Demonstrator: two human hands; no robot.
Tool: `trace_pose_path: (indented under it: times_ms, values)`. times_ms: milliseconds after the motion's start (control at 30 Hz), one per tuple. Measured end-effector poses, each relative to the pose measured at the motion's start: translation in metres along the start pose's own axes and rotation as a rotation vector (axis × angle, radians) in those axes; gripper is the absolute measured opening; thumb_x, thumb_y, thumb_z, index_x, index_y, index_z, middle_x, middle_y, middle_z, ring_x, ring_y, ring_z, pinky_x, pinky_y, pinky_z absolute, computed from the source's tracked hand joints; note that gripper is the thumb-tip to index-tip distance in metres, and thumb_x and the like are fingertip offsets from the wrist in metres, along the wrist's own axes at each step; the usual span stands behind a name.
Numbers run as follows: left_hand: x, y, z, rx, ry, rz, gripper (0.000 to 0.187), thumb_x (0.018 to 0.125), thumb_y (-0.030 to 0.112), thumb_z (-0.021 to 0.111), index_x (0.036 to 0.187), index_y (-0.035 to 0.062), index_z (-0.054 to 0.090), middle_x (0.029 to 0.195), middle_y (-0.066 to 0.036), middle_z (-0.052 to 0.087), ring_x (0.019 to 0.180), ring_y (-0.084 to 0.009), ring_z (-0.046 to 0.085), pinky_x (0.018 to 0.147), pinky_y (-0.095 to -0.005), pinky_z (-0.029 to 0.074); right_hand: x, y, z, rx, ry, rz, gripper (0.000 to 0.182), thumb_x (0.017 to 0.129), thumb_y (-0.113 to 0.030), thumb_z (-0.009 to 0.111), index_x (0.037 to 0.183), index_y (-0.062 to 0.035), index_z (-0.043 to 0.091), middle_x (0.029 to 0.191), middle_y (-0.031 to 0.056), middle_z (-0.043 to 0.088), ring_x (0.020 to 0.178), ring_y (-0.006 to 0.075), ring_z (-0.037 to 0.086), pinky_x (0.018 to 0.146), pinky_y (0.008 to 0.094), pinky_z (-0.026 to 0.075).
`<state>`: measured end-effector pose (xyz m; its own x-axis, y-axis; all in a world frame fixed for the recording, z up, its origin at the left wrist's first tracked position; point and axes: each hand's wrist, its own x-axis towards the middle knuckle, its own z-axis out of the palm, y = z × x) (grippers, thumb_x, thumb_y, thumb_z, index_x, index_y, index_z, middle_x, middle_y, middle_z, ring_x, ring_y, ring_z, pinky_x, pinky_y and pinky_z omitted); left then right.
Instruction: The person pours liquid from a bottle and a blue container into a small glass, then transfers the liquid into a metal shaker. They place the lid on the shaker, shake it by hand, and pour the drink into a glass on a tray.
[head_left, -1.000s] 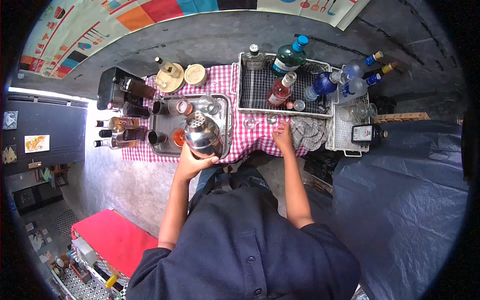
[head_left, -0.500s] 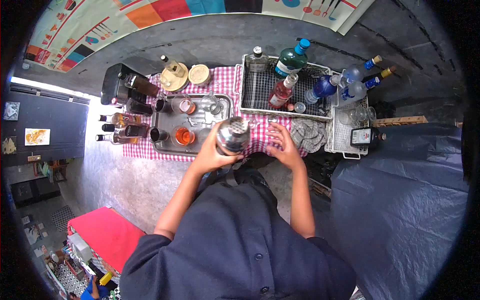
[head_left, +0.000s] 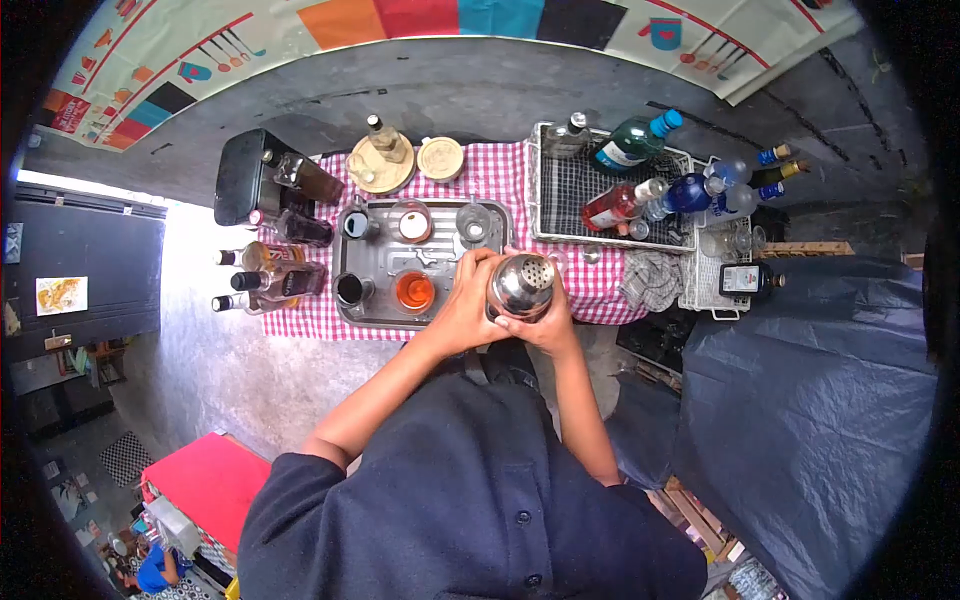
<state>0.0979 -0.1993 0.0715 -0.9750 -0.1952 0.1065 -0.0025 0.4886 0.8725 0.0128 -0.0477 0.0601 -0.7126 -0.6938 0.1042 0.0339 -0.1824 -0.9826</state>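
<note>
Now, tray: my metal tray (head_left: 350, 262) sits left of centre, an orange drink (head_left: 414, 291) in it.
Left hand: my left hand (head_left: 468, 312) wraps the shaker's left side.
Shaker: steel shaker (head_left: 522, 286), centre frame, strainer top up.
Right hand: my right hand (head_left: 546, 325) cups it underneath.
Advice: I'd grip firmly, keeping it level over the checked cloth (head_left: 600, 290).

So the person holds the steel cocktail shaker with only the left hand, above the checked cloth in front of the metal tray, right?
Not quite: the head view shows both hands, left hand and right hand, clasping the cocktail shaker. The checked cloth and metal tray are as stated.
</note>
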Motion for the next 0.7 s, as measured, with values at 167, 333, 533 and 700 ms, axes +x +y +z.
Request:
trace_pose_path:
  times_ms: [167, 333, 533, 700]
  values:
    - [-0.012, -0.030, -0.066, 0.108, -0.153, -0.034, 0.103, 0.061, 0.038, 0.090, 0.143, 0.0022, 0.040, 0.142, -0.023, 0.039, 0.135, -0.0424, 0.038, 0.113, -0.0502, 0.031, 0.025, -0.001, 0.038, -0.307, 0.016, 0.072, 0.092, 0.066, -0.017, 0.090, 0.142, -0.0008, 0.040, 0.131, 0.0145, 0.056, 0.125, 0.0229, 0.054, 0.106, 0.0376, 0.045]
    - [-0.010, -0.099, -0.130, 0.201, -0.093, -0.061, 0.074, 0.074, 0.023, 0.081, 0.137, 0.0039, 0.047, 0.133, -0.019, 0.051, 0.129, -0.0381, 0.047, 0.106, -0.0489, 0.036, 0.057, 0.014, 0.058, -0.541, -0.025, 0.187, 0.092, 0.063, -0.022, 0.092, 0.140, -0.0039, 0.046, 0.132, 0.0165, 0.057, 0.125, 0.0283, 0.056, 0.107, 0.0395, 0.044]
    - [0.023, -0.170, -0.151, 0.246, -0.162, -0.138, 0.072, 0.072, 0.010, 0.080, 0.136, 0.0003, 0.047, 0.130, -0.021, 0.051, 0.125, -0.0403, 0.051, 0.106, -0.0434, 0.042, 0.080, 0.034, 0.068, -0.700, -0.071, 0.149, 0.093, 0.062, -0.029, 0.092, 0.140, -0.0055, 0.048, 0.136, 0.0187, 0.057, 0.127, 0.0324, 0.056, 0.107, 0.0408, 0.045]
    - [0.052, -0.201, -0.145, 0.286, -0.293, -0.115, 0.077, 0.072, 0.010, 0.080, 0.139, -0.0007, 0.044, 0.136, -0.023, 0.047, 0.128, -0.0415, 0.048, 0.107, -0.0431, 0.041, 0.084, 0.023, 0.081, -0.806, -0.073, 0.229, 0.090, 0.063, -0.029, 0.090, 0.138, -0.0050, 0.049, 0.136, 0.0182, 0.057, 0.125, 0.0349, 0.056, 0.106, 0.0410, 0.046]
